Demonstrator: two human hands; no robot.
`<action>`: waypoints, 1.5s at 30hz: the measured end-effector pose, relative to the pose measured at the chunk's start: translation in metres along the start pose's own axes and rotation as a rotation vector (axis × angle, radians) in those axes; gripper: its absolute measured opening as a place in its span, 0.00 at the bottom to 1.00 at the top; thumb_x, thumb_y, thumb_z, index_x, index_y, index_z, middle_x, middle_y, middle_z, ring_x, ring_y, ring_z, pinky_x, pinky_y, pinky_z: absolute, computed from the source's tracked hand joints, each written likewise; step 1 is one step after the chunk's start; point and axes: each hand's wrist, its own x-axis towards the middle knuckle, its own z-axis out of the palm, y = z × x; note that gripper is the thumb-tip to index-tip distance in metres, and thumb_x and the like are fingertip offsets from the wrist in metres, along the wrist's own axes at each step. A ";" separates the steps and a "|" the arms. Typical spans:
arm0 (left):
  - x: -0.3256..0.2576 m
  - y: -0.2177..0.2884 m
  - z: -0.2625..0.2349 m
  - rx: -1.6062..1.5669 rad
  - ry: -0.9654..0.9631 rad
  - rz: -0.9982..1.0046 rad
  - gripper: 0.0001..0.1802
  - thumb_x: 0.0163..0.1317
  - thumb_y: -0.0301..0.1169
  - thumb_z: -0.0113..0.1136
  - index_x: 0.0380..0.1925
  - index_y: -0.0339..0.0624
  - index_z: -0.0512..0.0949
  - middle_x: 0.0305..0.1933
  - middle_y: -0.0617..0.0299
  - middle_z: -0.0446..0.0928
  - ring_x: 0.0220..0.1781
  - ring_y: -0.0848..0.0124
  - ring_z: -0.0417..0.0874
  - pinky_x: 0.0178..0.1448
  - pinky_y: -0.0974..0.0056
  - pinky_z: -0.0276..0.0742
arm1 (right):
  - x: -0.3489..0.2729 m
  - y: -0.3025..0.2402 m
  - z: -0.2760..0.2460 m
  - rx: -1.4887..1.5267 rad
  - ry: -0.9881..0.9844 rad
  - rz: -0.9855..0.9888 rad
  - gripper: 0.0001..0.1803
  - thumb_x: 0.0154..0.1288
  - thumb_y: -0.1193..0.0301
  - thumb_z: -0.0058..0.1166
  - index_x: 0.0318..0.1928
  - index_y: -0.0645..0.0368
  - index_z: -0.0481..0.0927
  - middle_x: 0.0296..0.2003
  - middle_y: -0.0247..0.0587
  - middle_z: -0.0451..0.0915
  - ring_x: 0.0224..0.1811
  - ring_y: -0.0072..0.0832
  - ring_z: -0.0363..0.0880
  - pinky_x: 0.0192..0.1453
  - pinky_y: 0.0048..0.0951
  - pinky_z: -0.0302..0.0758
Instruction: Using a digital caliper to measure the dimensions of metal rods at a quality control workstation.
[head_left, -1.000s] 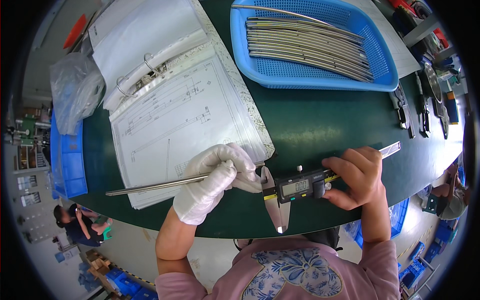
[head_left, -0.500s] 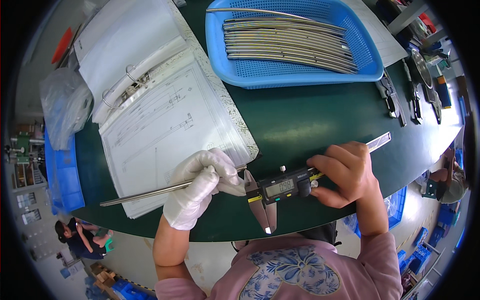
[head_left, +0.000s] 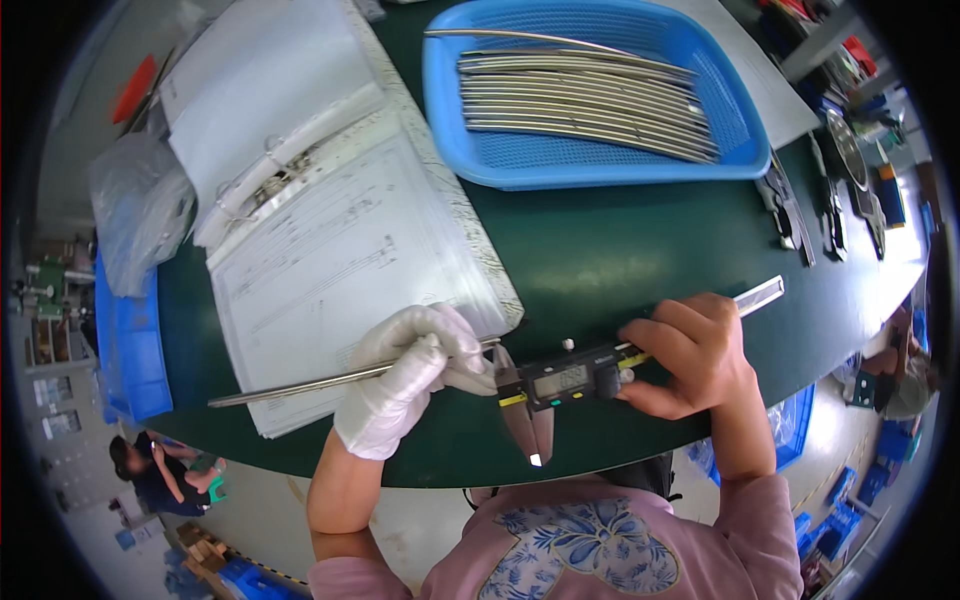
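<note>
My left hand (head_left: 408, 375), in a white glove, is closed round a thin metal rod (head_left: 290, 386) whose long end reaches out to the left over an open binder (head_left: 330, 270). The rod's short right end sits at the small upper jaws of a digital caliper (head_left: 560, 380). My bare right hand (head_left: 690, 355) grips the caliper, thumb below and fingers above its beam. The caliper's large lower jaws point toward me and look nearly together. Its display is lit but blurred.
A blue perforated basket (head_left: 600, 178) with several metal rods (head_left: 590, 95) stands at the far side of the green table (head_left: 590, 250). More calipers and hand tools (head_left: 790, 210) lie at right. A plastic bag (head_left: 140, 205) and blue bin (head_left: 135, 350) are at left. A person (head_left: 165, 475) sits beyond.
The view has shifted slightly, so the table things appear a little lower and to the right. The caliper's display reading has changed. Both hands keep their holds.
</note>
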 end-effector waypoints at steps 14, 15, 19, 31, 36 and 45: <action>0.000 -0.004 0.006 0.027 -0.158 -0.201 0.12 0.66 0.33 0.43 0.37 0.35 0.71 0.36 0.59 0.75 0.41 0.72 0.77 0.48 0.69 0.73 | -0.011 0.000 0.003 -0.144 0.155 -0.011 0.23 0.49 0.47 0.52 0.21 0.57 0.73 0.13 0.31 0.65 0.15 0.29 0.61 0.26 0.28 0.59; 0.001 -0.007 0.006 0.017 -0.187 -0.204 0.12 0.66 0.33 0.42 0.37 0.37 0.71 0.37 0.60 0.74 0.40 0.73 0.77 0.48 0.69 0.73 | -0.011 -0.001 0.004 -0.143 0.155 -0.016 0.23 0.49 0.47 0.52 0.21 0.57 0.73 0.13 0.31 0.65 0.15 0.29 0.61 0.26 0.28 0.59; 0.001 -0.006 0.008 0.005 -0.172 -0.240 0.11 0.66 0.34 0.43 0.35 0.38 0.70 0.35 0.61 0.74 0.38 0.75 0.76 0.47 0.70 0.72 | -0.011 0.000 0.005 -0.171 0.166 -0.019 0.24 0.49 0.47 0.51 0.22 0.57 0.74 0.14 0.33 0.65 0.17 0.31 0.62 0.28 0.29 0.60; 0.002 -0.021 0.000 0.024 -0.164 -0.084 0.24 0.66 0.48 0.38 0.28 0.36 0.70 0.29 0.59 0.74 0.33 0.73 0.78 0.43 0.69 0.73 | -0.009 0.002 0.002 -0.151 0.157 0.051 0.24 0.48 0.47 0.51 0.22 0.58 0.74 0.13 0.33 0.65 0.16 0.31 0.63 0.27 0.29 0.60; 0.003 -0.003 0.007 0.008 -0.125 -0.230 0.26 0.66 0.49 0.35 0.28 0.36 0.71 0.27 0.59 0.74 0.32 0.74 0.77 0.40 0.70 0.73 | -0.009 0.004 0.002 -0.153 0.192 0.072 0.25 0.48 0.46 0.52 0.23 0.58 0.74 0.13 0.34 0.66 0.15 0.30 0.64 0.26 0.28 0.61; -0.001 0.010 0.014 0.310 0.011 -0.373 0.17 0.61 0.44 0.51 0.27 0.40 0.71 0.20 0.65 0.75 0.28 0.80 0.76 0.30 0.76 0.68 | -0.009 0.005 -0.001 -0.189 0.196 0.047 0.27 0.42 0.46 0.60 0.25 0.59 0.74 0.15 0.34 0.70 0.17 0.30 0.69 0.24 0.26 0.64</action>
